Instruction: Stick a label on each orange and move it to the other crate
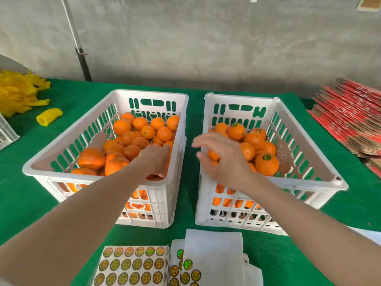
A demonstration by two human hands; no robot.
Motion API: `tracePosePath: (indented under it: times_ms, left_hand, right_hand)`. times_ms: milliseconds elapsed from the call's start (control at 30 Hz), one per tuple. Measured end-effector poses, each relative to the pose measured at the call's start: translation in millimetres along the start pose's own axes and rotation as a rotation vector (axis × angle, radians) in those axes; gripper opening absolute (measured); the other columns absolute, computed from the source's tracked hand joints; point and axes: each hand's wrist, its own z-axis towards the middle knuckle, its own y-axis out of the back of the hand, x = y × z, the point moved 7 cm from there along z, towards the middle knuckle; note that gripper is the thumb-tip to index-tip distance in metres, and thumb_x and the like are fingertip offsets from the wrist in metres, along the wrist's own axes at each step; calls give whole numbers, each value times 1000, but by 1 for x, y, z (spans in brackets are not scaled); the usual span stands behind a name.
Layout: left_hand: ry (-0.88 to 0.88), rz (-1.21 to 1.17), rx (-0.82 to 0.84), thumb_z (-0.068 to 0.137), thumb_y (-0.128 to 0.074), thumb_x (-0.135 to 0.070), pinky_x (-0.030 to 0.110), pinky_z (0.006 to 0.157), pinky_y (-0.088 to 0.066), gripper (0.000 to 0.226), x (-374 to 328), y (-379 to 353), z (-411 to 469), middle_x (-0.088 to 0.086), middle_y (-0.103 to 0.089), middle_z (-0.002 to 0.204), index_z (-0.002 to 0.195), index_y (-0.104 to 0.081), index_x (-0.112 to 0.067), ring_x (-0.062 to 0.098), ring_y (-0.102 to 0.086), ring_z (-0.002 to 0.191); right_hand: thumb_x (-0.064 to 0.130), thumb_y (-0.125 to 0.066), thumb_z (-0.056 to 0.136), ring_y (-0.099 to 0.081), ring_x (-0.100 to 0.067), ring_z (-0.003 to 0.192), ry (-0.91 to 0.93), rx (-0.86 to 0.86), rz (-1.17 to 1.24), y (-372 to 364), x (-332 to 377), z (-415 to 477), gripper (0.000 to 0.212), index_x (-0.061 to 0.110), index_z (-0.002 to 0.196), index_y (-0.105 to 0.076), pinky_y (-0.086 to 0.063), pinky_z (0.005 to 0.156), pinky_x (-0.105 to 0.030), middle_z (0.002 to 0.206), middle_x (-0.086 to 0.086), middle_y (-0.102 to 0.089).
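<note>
Two white plastic crates stand side by side on a green cloth. The left crate (68,145) holds several unlabelled oranges (121,126). My left hand (154,159) reaches into its near right corner, fingers curled down round an orange (155,178) that is mostly hidden. The right crate (299,153) holds several oranges, some with round labels, such as one labelled orange (267,164). My right hand (222,159) hovers over that crate's left wall, fingers spread and holding nothing. A sheet of round labels (132,267) lies at the near edge.
White backing sheets (214,256) with a few labels lie beside the label sheet. Yellow foam nets (18,91) are piled at the far left, with one loose net (49,116) nearby. Flat red cartons (350,118) are stacked at the right. A grey wall stands behind.
</note>
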Motion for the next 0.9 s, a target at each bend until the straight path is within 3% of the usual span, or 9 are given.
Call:
tracePosePath:
  times_ms: [100, 233, 367, 467, 533, 633, 700, 800, 900]
  left_hand:
    - [93, -129, -101, 83, -68, -22, 38, 70, -51, 43, 8, 4, 2, 15, -50, 118, 117, -42, -17, 32, -58, 88]
    - [291, -908, -379, 69, -81, -15, 30, 67, -43, 70, 38, 37, -16, 16, -36, 129, 123, -37, -23, 25, -49, 89]
    - [54, -1244, -492, 67, -84, -16, 27, 65, -48, 66, 23, 71, -77, 2, -51, 115, 107, -35, -37, 19, -56, 97]
    - [-104, -1342, -298, 51, -91, -27, 26, 63, -52, 75, -6, 54, -133, -13, -54, 110, 101, -42, -52, 11, -62, 90]
    - [-76, -1353, -129, 41, -88, -40, 22, 65, -54, 77, -21, 17, -158, -20, -59, 105, 106, -49, -54, 5, -64, 89]
    - [125, -1510, 113, 36, -82, -42, 37, 86, -53, 81, -33, -53, -177, 0, -71, 100, 112, -60, -25, 20, -68, 94]
    - [250, -1632, 249, 36, -80, -41, 36, 90, -49, 87, -33, -91, -183, 4, -73, 96, 115, -60, -9, 21, -68, 93]
    - [296, -1696, 443, 48, -76, -47, 38, 100, -40, 81, -38, -124, -189, 8, -70, 112, 119, -61, -9, 27, -61, 111]
    - [336, -1781, 515, 50, -78, -44, 36, 88, -48, 82, -44, -140, -185, 9, -70, 112, 123, -56, -14, 27, -66, 103]
  right_hand:
    - [9, -56, 86, -56, -9, 74, 47, 204, 150, -30, 34, -57, 11, 7, 89, -66, -45, 69, -17, 80, -2, -65]
    - [26, -47, 96, -52, -20, 113, -364, 837, 10, -108, -3, -146, 34, 13, 127, -54, -43, 97, -33, 124, -6, -59]
    - [44, -44, 96, -46, -35, 121, -465, 1109, -375, -145, -36, -189, 54, 3, 131, -44, -39, 101, -45, 130, -18, -50]
    - [50, -47, 92, -45, -36, 120, -487, 1070, -491, -160, -42, -197, 60, 1, 128, -46, -35, 100, -45, 128, -20, -51]
    - [44, -53, 91, -46, -33, 118, -483, 994, -491, -164, -40, -196, 52, 5, 126, -49, -34, 100, -42, 125, -16, -53]
    - [29, -54, 92, -49, -27, 113, -495, 803, -387, -156, -36, -186, 34, 9, 119, -55, -33, 97, -36, 117, -11, -58]
    - [23, -53, 92, -55, -27, 106, -502, 664, -235, -141, -33, -178, 27, 10, 114, -61, -36, 91, -33, 110, -10, -63]
    - [23, -59, 91, -60, -22, 99, -501, 531, -11, -117, -26, -169, 25, 12, 112, -67, -42, 86, -30, 108, -7, -68]
    - [23, -63, 91, -60, -19, 105, -511, 472, 86, -102, -22, -167, 30, 11, 118, -65, -43, 91, -29, 115, -6, -67]
